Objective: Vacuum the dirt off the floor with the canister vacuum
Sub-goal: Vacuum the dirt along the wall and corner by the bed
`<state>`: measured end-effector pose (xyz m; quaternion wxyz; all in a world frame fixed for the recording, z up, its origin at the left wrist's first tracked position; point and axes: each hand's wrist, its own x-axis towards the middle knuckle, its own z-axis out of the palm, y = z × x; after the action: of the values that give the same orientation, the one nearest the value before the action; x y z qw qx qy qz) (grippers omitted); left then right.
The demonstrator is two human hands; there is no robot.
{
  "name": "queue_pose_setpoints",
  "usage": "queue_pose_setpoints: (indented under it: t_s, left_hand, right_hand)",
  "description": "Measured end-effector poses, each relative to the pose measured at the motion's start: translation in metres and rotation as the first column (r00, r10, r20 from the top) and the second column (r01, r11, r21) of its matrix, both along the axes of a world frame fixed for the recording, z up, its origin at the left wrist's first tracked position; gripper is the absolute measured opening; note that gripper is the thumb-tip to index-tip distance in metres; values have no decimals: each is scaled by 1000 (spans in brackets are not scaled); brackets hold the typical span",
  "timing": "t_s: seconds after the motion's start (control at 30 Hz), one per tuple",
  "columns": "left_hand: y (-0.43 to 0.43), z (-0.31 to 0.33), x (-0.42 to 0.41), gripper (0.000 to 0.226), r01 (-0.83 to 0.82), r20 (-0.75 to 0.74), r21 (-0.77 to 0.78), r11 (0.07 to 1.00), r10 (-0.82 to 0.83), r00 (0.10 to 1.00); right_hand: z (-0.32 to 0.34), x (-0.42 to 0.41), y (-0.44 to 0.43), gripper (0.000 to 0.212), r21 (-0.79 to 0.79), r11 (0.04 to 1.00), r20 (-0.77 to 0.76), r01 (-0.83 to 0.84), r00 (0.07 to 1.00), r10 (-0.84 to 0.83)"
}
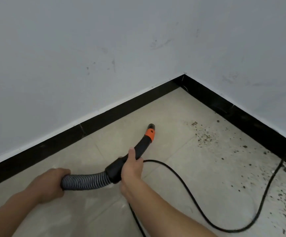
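1. Forearms enter from 6 and 7 o'clock. The left hand [53,182] curls its fingers round the ribbed hose [85,180], and the right hand [132,168] grips the black handle [139,149] just ahead.
2. That handle's long axis points toward 1 o'clock and ends in the nozzle [150,127], low over bare floor [104,142].
3. Dirt [203,137] lies at 3 o'clock from the nozzle, apart from it. More trails toward 4 o'clock along the baseboard [251,124].
4. The right hand is nearer, so a rightward swing looks due.
5. The power cord [231,231] loops across that path and may snag.
6. No canister is in view.
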<state>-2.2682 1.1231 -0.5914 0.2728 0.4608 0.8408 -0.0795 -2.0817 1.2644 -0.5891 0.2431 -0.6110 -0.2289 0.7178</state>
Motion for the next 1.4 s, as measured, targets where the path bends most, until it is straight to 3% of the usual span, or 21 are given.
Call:
queue_pose_setpoints:
  t_s: [0.1,0.23,0.33,0.6,0.77,0.93,1.07,1.27,1.4]
  left_hand:
    - [-7,-2,4,25,15,-15,-28,999,-16,1000]
    - [19,-5,43,27,43,72,134,990,-53,996]
    - [37,2,55,29,91,70,168,982,-104,992]
    - [53,0,57,25,219,-22,141,966,-218,976]
    - [68,0,67,24,222,-14,183,958,-223,975]
    - [95,-2,71,23,286,0,172,943,-290,957]
    - [125,-20,93,26,358,112,151,921,-376,920]
    - [160,-22,117,19,366,147,276,889,-415,898]
    - [156,-13,120,17,371,181,281,885,-428,885]
  right_hand:
    - [-2,18,-23,38,-19,999,-25,48,999,-48]
    - [5,32,41,42,23,1000,-33,8,999,-7]
    - [13,32,69,48,-22,999,-45,-27,999,26]
    - [15,80,15,28,-14,968,-9,252,968,-252]
    - [2,73,60,50,-25,985,-64,170,983,-171]
    - [1,106,35,31,-55,908,-54,416,907,-418]
    - [6,145,16,25,-53,842,-26,536,843,-538]
    - [10,166,82,41,12,905,-19,424,905,-424]
    - [8,176,78,41,3,912,-30,411,911,-411]
